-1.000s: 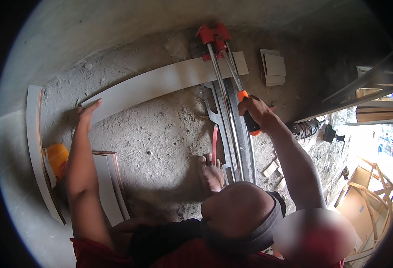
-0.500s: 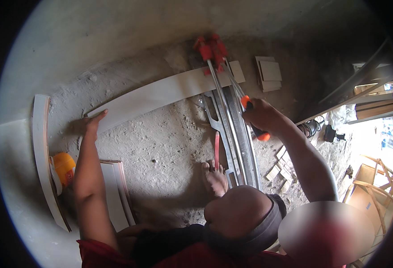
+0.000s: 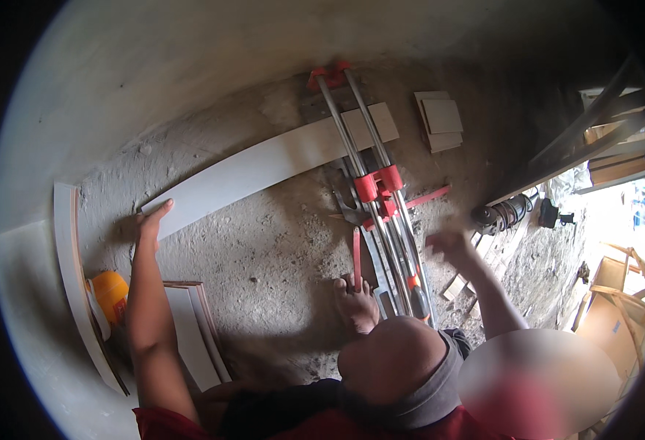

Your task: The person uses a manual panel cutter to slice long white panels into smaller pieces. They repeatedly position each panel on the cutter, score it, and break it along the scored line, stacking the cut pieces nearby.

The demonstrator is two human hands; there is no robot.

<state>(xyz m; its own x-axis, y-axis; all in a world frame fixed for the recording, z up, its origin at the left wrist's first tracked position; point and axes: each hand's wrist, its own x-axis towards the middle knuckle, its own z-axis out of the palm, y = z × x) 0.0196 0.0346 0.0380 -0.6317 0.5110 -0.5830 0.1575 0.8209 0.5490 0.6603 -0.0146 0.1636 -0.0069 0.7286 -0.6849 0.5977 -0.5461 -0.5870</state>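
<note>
A long white tile strip [image 3: 264,163] lies across the bed of a manual tile cutter [image 3: 396,253] with two steel rails. My left hand [image 3: 151,222] holds the strip's left end, its thumb side at the edge and some fingers hidden. A thin line crosses the strip near its right end, under the rails. The cutter's red carriage [image 3: 378,183] sits partway down the rails, and its orange-and-black handle [image 3: 418,297] is lowered toward me. To the right of the rails, my right hand [image 3: 452,248] is off the handle and blurred by motion; its fingers cannot be made out clearly.
My bare foot [image 3: 357,304] rests beside the cutter, near a red bar [image 3: 357,257]. Cut tile pieces [image 3: 441,121] lie at the far right. A yellow container [image 3: 110,295] and leaning tile strips [image 3: 66,242] stand left. A dark cylindrical power tool [image 3: 504,214] lies right.
The red carriage has slid from the far end of the rails toward me. My right hand has let go of the handle, which now lies low along the rails. The left hand stays put.
</note>
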